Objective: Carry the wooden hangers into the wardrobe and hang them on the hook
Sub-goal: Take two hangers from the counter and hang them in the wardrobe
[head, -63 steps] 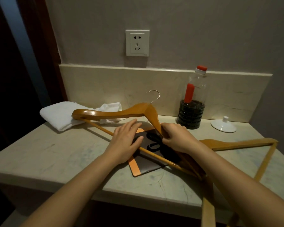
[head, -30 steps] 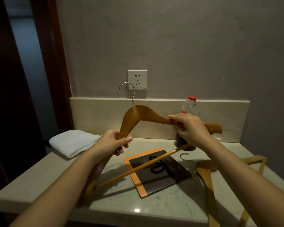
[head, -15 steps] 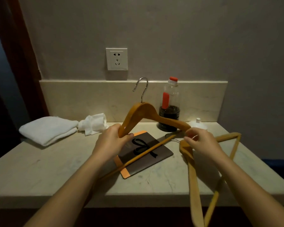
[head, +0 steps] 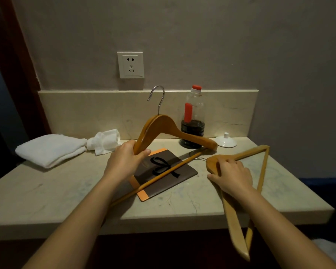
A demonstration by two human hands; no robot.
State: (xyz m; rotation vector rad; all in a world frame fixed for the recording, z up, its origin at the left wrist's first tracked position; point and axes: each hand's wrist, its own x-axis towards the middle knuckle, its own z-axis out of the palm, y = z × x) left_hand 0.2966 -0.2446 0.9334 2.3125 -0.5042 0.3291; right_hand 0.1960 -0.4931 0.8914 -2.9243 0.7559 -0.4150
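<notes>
Fingers (head: 144, 152) of the left hand (head: 124, 162) wrap one arm of the first hanger (head: 163, 123), upright over the counter (head: 47, 191); right hand (head: 231, 175) fingers curl over the second hanger (head: 233, 220), lying right, overhanging the near edge. Likely the gathering step (wardrobe unseen): next, lift it clear.

Left hand (head: 124, 162), right hand (head: 232, 176) forward (fingers curled)
</notes>
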